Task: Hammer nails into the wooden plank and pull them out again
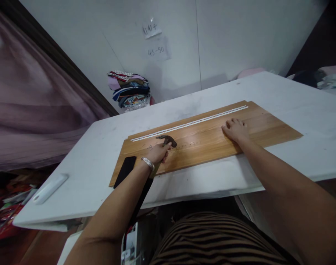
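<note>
My left hand [158, 152], with a silver bracelet at the wrist, is wrapped round a claw hammer [169, 140]. The hammer's dark metal head is just above a wooden board [212, 129], and its handle runs back under my forearm. A row of small nails or dots [194, 143] runs across the board to the right of the hammer head. My right hand [236, 129] lies on the right part of the board, fingers spread and holding nothing. Two narrow white strips with marks [190, 124] run along the board's far side. Close to my left hand, a few loose nails [150, 147] seem to lie on the wood.
A flat black object, like a phone [125, 171], rests on the board's left end. The white table [85, 162] bears a long white object [50, 188] at its left edge. Folded cloths [132, 90] are piled behind it, and a pink curtain [32, 103] hangs at left.
</note>
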Demonstrator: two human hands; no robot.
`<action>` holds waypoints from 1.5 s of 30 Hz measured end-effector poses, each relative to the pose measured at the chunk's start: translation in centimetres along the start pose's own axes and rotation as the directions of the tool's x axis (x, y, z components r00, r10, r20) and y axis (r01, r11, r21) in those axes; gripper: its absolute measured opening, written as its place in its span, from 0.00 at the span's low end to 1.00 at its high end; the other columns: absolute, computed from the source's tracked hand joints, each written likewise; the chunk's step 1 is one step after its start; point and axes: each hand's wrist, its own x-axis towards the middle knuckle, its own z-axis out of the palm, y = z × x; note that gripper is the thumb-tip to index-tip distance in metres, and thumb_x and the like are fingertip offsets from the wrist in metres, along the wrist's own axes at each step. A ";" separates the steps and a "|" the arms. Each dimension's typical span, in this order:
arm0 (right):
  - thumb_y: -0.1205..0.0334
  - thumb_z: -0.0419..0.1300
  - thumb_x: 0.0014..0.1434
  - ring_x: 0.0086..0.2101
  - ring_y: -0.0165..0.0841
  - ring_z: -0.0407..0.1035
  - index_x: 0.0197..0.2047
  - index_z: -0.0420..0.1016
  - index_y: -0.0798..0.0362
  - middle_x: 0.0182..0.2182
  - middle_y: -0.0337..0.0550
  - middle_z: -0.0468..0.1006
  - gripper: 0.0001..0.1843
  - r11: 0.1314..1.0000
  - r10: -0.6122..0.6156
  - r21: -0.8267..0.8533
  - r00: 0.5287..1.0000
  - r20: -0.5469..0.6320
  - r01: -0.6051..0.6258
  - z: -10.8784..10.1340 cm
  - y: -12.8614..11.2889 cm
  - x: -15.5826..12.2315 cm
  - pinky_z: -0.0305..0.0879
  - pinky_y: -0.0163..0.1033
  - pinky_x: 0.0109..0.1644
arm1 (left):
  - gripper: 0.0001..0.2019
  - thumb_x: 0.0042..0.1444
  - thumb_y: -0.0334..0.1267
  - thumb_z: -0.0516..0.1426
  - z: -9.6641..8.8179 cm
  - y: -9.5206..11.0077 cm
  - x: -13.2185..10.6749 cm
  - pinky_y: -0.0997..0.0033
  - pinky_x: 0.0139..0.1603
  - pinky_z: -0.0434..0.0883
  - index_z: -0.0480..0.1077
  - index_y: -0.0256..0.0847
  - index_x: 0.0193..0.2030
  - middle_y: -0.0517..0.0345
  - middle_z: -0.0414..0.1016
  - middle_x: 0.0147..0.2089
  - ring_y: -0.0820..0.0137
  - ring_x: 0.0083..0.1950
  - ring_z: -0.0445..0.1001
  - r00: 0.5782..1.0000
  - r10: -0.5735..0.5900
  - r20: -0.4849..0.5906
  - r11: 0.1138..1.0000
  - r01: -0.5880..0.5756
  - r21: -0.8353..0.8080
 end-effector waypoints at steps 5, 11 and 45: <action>0.48 0.46 0.70 0.61 0.50 0.62 0.53 0.79 0.52 0.58 0.58 0.75 0.25 1.000 -0.001 0.002 1.000 -0.006 0.001 -0.1 -0.1 -0.1 0.57 0.56 0.63 | 0.16 0.70 0.50 0.56 0.5 -0.8 0.4 0.76 0.19 0.63 0.69 0.38 0.38 0.67 0.65 0.19 0.77 0.15 0.62 1.000 -0.008 0.005 1.000 0.008 0.022; 0.52 0.43 0.71 0.61 0.49 0.62 0.55 0.79 0.53 0.59 0.59 0.75 0.27 1.000 -0.003 -0.003 1.000 -0.001 0.003 -0.3 -0.2 -0.2 0.57 0.57 0.63 | 0.18 0.70 0.51 0.57 0.6 -0.6 0.1 0.76 0.19 0.62 0.69 0.38 0.36 0.67 0.65 0.20 0.77 0.16 0.61 1.000 -0.020 0.005 1.000 0.019 0.009; 0.57 0.39 0.73 0.61 0.50 0.62 0.57 0.78 0.54 0.60 0.60 0.74 0.28 0.999 -0.027 -0.043 1.000 -0.010 0.026 0.1 0.1 -0.2 0.57 0.58 0.62 | 0.16 0.71 0.48 0.56 0.3 0.7 -0.1 0.76 0.19 0.62 0.69 0.38 0.37 0.67 0.63 0.18 0.76 0.16 0.61 1.000 -0.008 0.019 1.000 0.008 0.000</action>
